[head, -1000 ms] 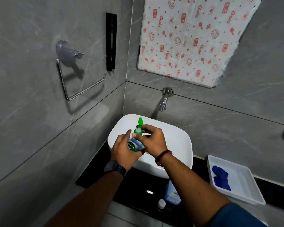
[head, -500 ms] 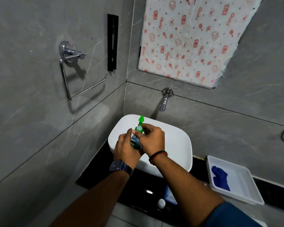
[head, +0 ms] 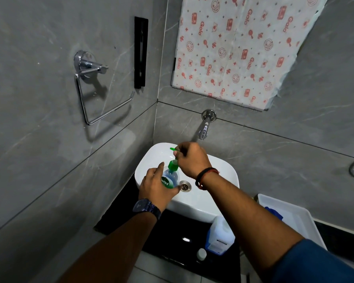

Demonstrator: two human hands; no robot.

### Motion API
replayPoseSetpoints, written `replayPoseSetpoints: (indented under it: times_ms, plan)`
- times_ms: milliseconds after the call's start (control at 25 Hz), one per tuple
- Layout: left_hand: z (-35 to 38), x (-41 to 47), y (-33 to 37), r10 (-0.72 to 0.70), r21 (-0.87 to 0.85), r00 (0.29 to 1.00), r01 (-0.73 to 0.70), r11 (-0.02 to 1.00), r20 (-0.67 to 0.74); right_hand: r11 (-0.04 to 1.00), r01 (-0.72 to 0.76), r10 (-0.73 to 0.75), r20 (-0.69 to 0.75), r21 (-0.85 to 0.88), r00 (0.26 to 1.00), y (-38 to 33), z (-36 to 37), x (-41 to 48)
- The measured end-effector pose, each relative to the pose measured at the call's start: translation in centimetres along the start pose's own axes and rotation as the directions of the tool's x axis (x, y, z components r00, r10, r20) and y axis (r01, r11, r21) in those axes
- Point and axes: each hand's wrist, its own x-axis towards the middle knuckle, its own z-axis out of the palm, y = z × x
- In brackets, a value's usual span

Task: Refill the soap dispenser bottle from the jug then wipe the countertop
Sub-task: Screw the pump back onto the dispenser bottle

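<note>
green pump pinched, bottle over white basin

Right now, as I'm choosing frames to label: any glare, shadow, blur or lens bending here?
Head view: dim, with wide-angle stretch at the edges; one glare spot on the counter; the towel ring casts a soft shadow behind it; the pump in the right hand looks slightly smeared, the bottle in the left hand readable.

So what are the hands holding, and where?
The left hand grips the soap bottle round its body; the right hand pinches its green pump near the top.
</note>
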Motion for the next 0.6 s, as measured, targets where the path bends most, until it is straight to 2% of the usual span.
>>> replayPoseSetpoints:
  times_ms: [80,160,280,360,440,520,600]
  plan:
    - [-0.1,0.2,-0.3,-0.011,-0.021,1.0,0.011,1.0,-0.01,0.973,0.207,-0.198,0.1,-0.097,0.975,-0.1,0.0,0.1]
    - [-0.3,0.4,-0.7,-0.028,-0.045,0.999,0.027,0.999,-0.029,0.911,0.403,-0.383,0.174,-0.093,0.907,0.0,-0.2,0.0]
    - [-0.6,0.6,-1.4,-0.018,-0.039,0.999,0.017,0.999,-0.04,0.845,0.533,-0.516,0.205,-0.033,0.831,0.8,-0.3,0.3]
    - [-0.6,0.6,-2.1,-0.006,-0.033,0.999,0.004,0.999,-0.05,0.826,0.563,-0.546,0.224,-0.015,0.807,1.2,0.0,0.6]
    - [-0.4,0.4,-2.7,0.001,-0.04,0.998,-0.004,0.999,-0.062,0.836,0.548,-0.539,0.217,0.022,0.814,1.5,0.7,0.4]
    - [-0.1,0.1,-3.2,-0.015,-0.062,0.997,0.01,0.998,-0.081,0.886,0.451,-0.462,0.12,0.108,0.879,2.1,1.8,-0.3]
    - [0.2,-0.4,-4.2,-0.058,-0.078,0.993,0.05,0.996,-0.103,0.928,0.312,-0.313,-0.029,0.206,0.949,3.3,3.5,-1.5]
